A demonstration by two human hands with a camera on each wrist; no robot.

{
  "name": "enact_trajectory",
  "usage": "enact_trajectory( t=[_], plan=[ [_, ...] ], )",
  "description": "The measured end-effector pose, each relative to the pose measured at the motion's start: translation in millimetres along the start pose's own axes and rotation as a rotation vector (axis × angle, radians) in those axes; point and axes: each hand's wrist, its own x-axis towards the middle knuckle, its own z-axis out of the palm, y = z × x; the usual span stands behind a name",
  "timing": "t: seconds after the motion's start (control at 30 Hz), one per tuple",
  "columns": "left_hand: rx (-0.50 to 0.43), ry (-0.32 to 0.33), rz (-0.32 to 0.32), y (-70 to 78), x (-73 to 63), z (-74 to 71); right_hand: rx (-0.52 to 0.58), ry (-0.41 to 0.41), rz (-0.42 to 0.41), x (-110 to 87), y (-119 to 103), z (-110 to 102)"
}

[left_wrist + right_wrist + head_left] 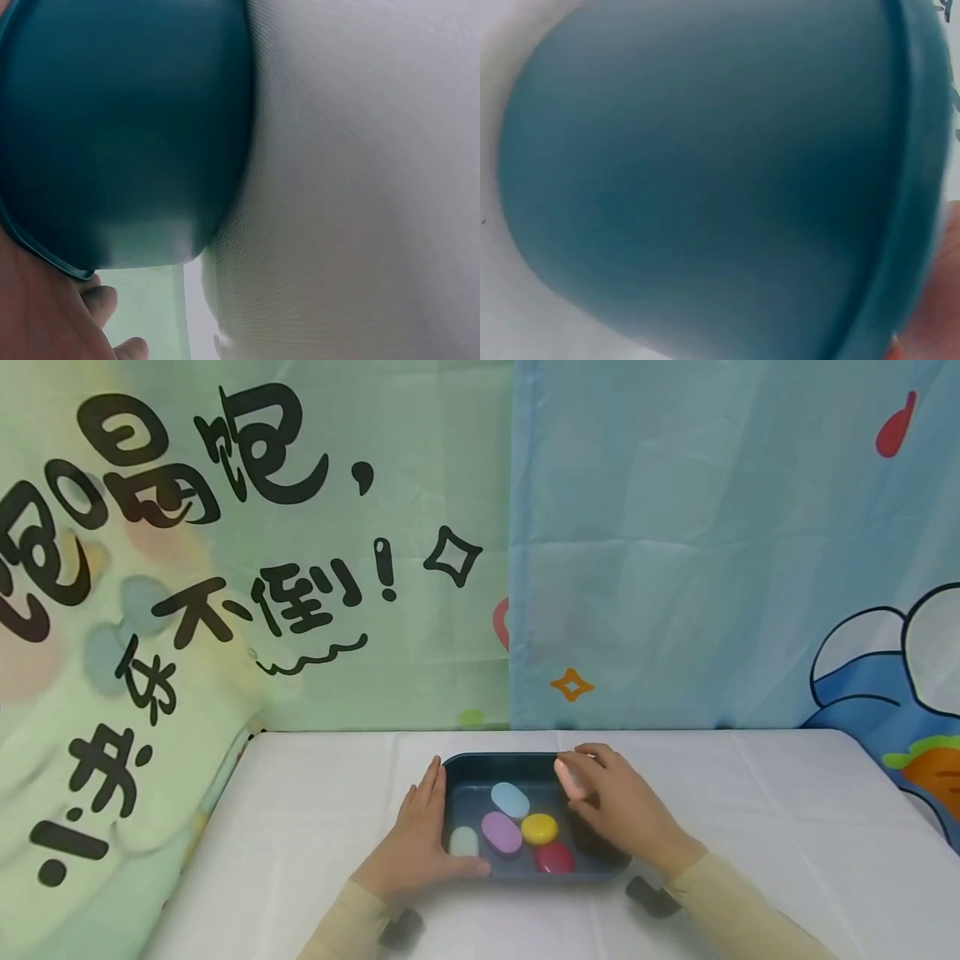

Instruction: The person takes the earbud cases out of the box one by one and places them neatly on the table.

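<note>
A dark blue-green tray (pixel 517 877) with rounded corners sits on the white table. In it lie smooth oval pebble-like pieces: light blue (pixel 510 800), purple (pixel 502 834), yellow (pixel 539 829), red (pixel 555 858) and pale grey-green (pixel 464 842). My left hand (pixel 427 839) grips the tray's left end, fingers along the outside and thumb over the front rim. The tray's outer wall (pixel 127 135) fills much of the left wrist view. Over the right end, my right hand (pixel 626 802) pinches a pinkish-orange oval piece (pixel 572 779); the tray wall (pixel 705 180) mostly hides this hand in the right wrist view.
The white cloth-covered table (pixel 322 810) extends on both sides of the tray. Behind it hang a green printed curtain (pixel 405 677) with black lettering and a blue curtain (pixel 675 568) with cartoon shapes.
</note>
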Motion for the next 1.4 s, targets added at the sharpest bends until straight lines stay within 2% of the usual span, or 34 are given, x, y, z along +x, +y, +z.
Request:
enact_trajectory(
  t=[0.23,0.63,1.2,1.4],
  plan=[
    [-0.009,-0.002,-0.001,-0.5,-0.1,0.5,0.009,0.004,0.072,-1.8,4,-10],
    [-0.024,0.004,0.011,-2.5,1.9,2.4,0.022,0.069,0.119,-5.4,16,-31],
    [-0.008,-0.001,0.002,-2.9,2.0,2.5,0.013,0.155,0.139,-13.6,42,-24],
    [-0.010,0.009,0.012,-1.2,1.5,1.9,0.008,0.146,0.163,-16.4,48,-22]
  ],
)
